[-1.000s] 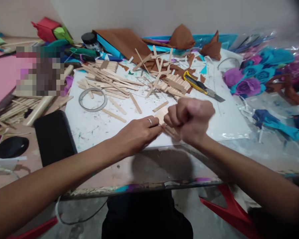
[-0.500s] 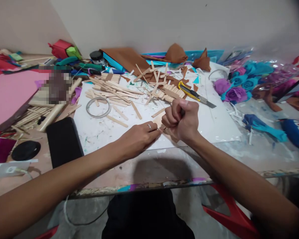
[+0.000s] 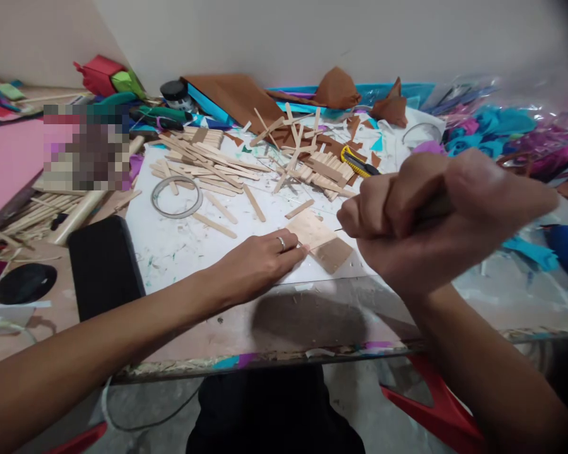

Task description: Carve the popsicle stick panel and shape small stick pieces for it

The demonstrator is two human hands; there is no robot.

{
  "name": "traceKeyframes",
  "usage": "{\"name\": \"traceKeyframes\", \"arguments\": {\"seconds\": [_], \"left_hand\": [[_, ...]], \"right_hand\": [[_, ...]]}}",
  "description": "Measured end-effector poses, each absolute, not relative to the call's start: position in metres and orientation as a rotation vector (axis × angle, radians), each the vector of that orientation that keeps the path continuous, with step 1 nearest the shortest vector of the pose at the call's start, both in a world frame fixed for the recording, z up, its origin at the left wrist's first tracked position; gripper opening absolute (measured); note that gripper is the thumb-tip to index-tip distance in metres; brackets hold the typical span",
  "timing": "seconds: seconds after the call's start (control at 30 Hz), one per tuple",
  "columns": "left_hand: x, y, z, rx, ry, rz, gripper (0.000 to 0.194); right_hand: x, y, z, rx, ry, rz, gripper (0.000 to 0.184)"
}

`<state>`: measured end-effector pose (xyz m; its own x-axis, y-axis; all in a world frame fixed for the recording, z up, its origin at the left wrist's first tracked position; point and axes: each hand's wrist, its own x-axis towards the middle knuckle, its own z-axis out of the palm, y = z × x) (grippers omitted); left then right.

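Observation:
My left hand (image 3: 265,258), with a ring on one finger, lies on the white sheet (image 3: 165,252). Its closed fingertips press the left edge of a small pale wooden panel (image 3: 313,227). A brown square piece (image 3: 334,254) adjoins the panel on the near side. Raised to the right of the panel, my right hand (image 3: 421,221) is closed in a fist. A thin dark tip pokes out below its little finger toward the panel; the rest of that slim tool is hidden inside the fist. One loose craft stick (image 3: 300,209) lies just beyond the panel.
Craft sticks (image 3: 208,161) lie heaped behind a tape roll (image 3: 177,215). A yellow box cutter (image 3: 357,162) is partly hidden by my right hand. A black phone (image 3: 105,268) sits at left, paper flowers (image 3: 492,129) at right. The table's edge (image 3: 274,359) runs before me.
My right fist has lifted away from the panel, up and to the right, closer to the camera. The panel, the brown square and the thin tip now show. My left hand stays in place.

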<state>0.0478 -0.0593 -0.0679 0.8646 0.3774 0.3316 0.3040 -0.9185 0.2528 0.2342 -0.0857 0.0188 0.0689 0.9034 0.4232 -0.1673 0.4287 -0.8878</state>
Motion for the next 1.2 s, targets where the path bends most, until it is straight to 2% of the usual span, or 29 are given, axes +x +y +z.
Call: {"name": "traceKeyframes", "arguments": {"seconds": [0.13,0.33,0.6,0.73,1.03,1.2], "left_hand": [[0.048,-0.054,-0.067,2.559,0.548,0.767,0.021],[0.049,-0.054,-0.069,2.545,0.586,0.736,0.021],[0.05,-0.056,-0.075,2.704,0.657,0.759,0.021],[0.052,-0.058,-0.074,2.711,0.676,0.772,0.029],[0.053,-0.057,-0.077,2.603,0.733,0.569,0.03],[0.054,-0.058,-0.076,2.704,0.755,0.589,0.03]], "right_hand": [[0.233,-0.081,0.012,-0.705,-1.106,1.134,0.064],[0.229,-0.076,-0.008,-0.646,-1.118,1.258,0.061],[0.228,-0.077,-0.014,-0.661,-1.114,1.275,0.064],[0.231,-0.075,-0.016,-0.66,-1.163,1.303,0.059],[0.229,-0.076,-0.019,-0.656,-1.205,1.253,0.056],[0.223,-0.073,-0.023,-0.648,-1.121,1.213,0.056]]}}
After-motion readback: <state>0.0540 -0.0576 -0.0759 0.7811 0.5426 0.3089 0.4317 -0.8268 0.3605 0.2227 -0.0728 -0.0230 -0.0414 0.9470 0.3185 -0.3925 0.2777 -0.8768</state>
